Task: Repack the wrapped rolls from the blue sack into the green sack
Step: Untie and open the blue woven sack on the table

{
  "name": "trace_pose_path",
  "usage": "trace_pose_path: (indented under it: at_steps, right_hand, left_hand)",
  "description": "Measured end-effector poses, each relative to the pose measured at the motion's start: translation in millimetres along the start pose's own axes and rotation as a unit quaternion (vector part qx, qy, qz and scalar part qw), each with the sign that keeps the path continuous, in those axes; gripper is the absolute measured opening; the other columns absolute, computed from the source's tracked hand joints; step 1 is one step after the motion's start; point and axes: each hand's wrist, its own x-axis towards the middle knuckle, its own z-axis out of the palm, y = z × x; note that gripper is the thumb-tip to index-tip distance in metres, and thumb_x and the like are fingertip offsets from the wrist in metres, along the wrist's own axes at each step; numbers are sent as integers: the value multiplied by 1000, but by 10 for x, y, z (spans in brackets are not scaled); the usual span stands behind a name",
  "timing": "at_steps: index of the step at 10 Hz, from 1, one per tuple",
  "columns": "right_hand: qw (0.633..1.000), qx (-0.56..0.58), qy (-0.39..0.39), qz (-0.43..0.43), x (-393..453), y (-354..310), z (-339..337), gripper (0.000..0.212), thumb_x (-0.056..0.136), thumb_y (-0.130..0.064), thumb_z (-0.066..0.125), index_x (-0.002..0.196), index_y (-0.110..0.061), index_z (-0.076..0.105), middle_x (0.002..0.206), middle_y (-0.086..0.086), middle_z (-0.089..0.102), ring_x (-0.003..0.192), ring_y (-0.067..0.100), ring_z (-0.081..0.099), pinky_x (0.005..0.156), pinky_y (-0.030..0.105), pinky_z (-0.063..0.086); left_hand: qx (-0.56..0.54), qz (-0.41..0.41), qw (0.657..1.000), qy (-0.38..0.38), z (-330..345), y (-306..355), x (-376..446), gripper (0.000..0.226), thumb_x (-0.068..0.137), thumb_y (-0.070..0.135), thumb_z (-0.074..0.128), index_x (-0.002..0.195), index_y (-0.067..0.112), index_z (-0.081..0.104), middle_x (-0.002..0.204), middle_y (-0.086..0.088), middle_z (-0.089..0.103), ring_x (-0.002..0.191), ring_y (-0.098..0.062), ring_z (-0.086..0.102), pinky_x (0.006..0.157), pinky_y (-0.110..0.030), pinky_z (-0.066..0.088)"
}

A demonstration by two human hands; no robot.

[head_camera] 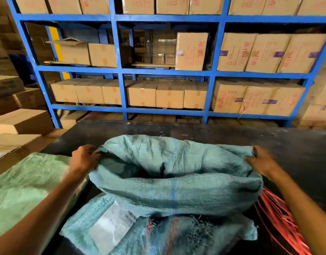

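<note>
A pale blue woven sack lies on the dark table with its mouth facing me and held wide. My left hand grips the left edge of the mouth. My right hand grips the right edge. The inside is dark and no wrapped rolls show. A second piece of blue sacking with a white barcode label lies under it, nearer me. A green sack lies flat at the left, under my left forearm.
A bundle of red straps lies at the right by my right forearm. Blue steel shelving filled with cardboard boxes stands behind the table. More cardboard boxes are stacked at the left.
</note>
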Motion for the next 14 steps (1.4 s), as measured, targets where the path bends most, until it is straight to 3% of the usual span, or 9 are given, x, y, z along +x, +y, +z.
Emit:
trace_pose_path:
  at_steps: [1, 3, 5, 6, 9, 10, 12, 13, 14]
  right_hand:
    - [991, 116, -9, 63, 61, -31, 74, 46, 92, -16, 55, 136, -11, 41, 133, 18, 51, 113, 34, 54, 95, 47, 47]
    - [893, 419, -118, 113, 16, 139, -368, 37, 57, -40, 87, 80, -13, 77, 81, 6, 75, 66, 20, 71, 52, 29, 57]
    - [926, 297, -220, 78, -59, 272, -479, 54, 56, -24, 86, 104, -24, 61, 100, 8, 72, 91, 26, 70, 68, 36, 61]
    - [954, 176, -240, 26, -142, 244, -476, 76, 42, -23, 91, 111, -20, 57, 102, 7, 70, 95, 25, 68, 68, 31, 58]
    - [987, -134, 77, -51, 22, 202, 47, 22, 88, -19, 65, 74, -1, 67, 77, 24, 64, 76, 37, 60, 62, 32, 37]
    - [997, 33, 70, 16, -54, -48, 76, 15, 89, -9, 58, 92, 2, 67, 85, 20, 65, 71, 30, 60, 60, 32, 43]
    - [925, 335, -86, 157, -51, -247, -130, 28, 98, -12, 41, 97, 8, 61, 87, 17, 67, 63, 22, 68, 50, 29, 54]
    - [906, 388, -87, 148, -27, -174, -406, 42, 101, -13, 31, 86, 0, 69, 76, 18, 70, 53, 17, 68, 42, 24, 51]
    - [920, 364, -44, 141, -2, -262, -441, 35, 99, -15, 36, 126, -1, 55, 49, 5, 63, 36, 7, 59, 35, 17, 45]
  left_hand:
    - [-82, -72, 994, -25, 37, 113, -52, 23, 85, 5, 57, 106, -2, 62, 99, -22, 66, 82, -33, 65, 76, -39, 54]
    - [-420, -320, 835, -155, -193, 120, 59, 26, 96, 21, 36, 88, 8, 57, 61, -13, 66, 73, -25, 54, 65, -38, 45]
    - [-412, -256, 859, -160, -100, 108, 1, 9, 73, 15, 51, 69, 11, 57, 49, -7, 61, 55, -25, 54, 57, -31, 44]
    - [-376, -217, 889, -149, -54, 9, 57, 17, 69, 6, 55, 83, 6, 65, 81, -17, 63, 63, -29, 54, 61, -33, 45]
    - [2, 40, 999, 6, 80, 137, -127, 13, 78, 12, 73, 86, 3, 70, 85, -20, 70, 82, -33, 63, 67, -34, 45]
    - [-102, 32, 994, 12, 132, 324, -244, 10, 81, 4, 65, 92, 4, 66, 87, -15, 65, 79, -27, 59, 69, -33, 45]
    - [-411, -226, 854, -228, 106, 523, -358, 34, 99, 11, 32, 68, 12, 45, 39, 3, 40, 28, -7, 34, 33, -12, 31]
    - [-414, -134, 865, -249, 44, 481, -433, 30, 99, 30, 39, 87, 11, 60, 65, -2, 65, 52, -11, 64, 53, -22, 52]
    - [-424, -96, 848, -302, 102, 500, -472, 59, 89, 62, 43, 83, 12, 76, 87, -12, 74, 78, -26, 72, 73, -38, 52]
